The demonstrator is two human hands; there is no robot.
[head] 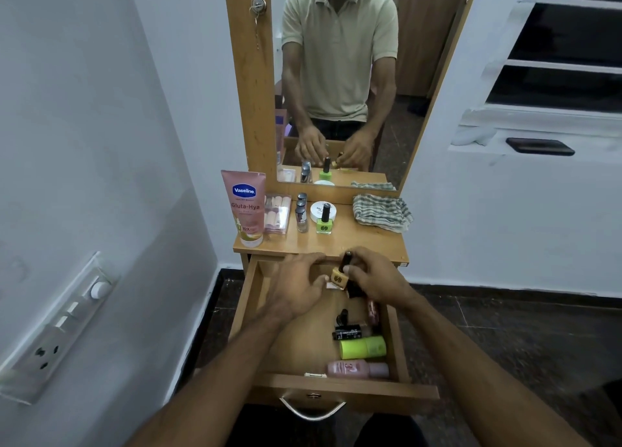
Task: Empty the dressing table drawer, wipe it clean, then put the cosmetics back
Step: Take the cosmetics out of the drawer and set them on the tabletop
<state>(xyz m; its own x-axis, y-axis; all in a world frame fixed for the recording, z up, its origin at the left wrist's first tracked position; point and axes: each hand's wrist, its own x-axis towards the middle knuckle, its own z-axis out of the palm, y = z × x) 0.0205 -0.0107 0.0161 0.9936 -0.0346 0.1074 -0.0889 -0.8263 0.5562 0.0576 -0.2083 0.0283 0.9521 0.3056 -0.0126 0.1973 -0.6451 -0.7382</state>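
Note:
The wooden drawer [350, 391] stands pulled out below the dressing table top [363, 241]. My right hand [377, 275] holds a yellow nail polish bottle [339, 277] by its black cap over the drawer's back end. My left hand [299, 286] reaches beside it, fingers curled near a small white item; what it grips is hidden. Inside the drawer lie a lime green tube [363, 347], a pink bottle [357, 369], a black tube [348, 332] and a small black-capped item [342, 316]. On the top stand a pink Vaseline tube [245, 207], a clear case [278, 212], two silver-capped bottles [301, 212], a green nail polish [324, 221] and a white jar [319, 209].
A striped cloth [382, 212] lies on the table top at the right. The mirror [340, 76] rises behind, with a key in its frame lock [258, 4]. A switchboard [60, 325] is on the left wall. A black phone [540, 146] rests on the right ledge.

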